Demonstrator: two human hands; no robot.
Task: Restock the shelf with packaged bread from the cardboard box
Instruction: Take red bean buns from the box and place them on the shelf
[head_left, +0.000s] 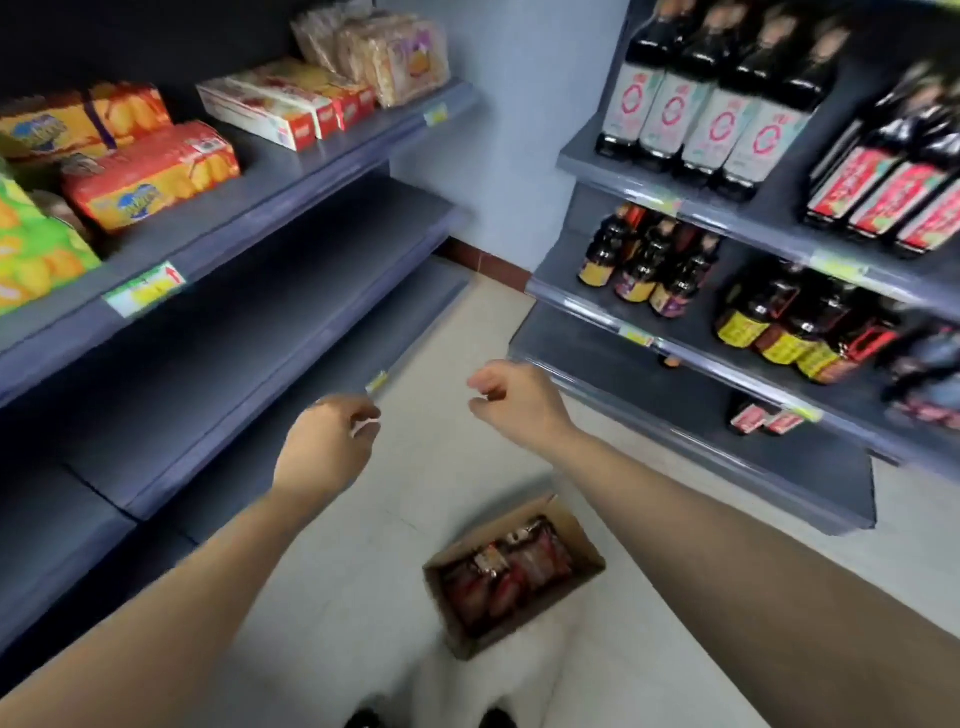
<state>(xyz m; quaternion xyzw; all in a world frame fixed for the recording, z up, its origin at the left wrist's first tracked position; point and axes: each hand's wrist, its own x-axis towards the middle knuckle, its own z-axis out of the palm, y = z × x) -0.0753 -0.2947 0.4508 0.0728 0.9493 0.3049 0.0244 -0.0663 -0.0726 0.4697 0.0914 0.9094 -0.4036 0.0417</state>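
Nothing can be read: the price tags (145, 288) on the shelf edges (270, 213), the bottle labels (670, 111) and the biscuit packs (150, 174) are all too blurred

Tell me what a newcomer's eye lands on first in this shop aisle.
The left hand and right hand reach into the middle of the view, both curled and holding nothing. Below them on the pale floor sits an open cardboard box filled with red packs. On the left, bare grey shelves run under bright biscuit packs, and dark bottles crowd the shelves on the right.
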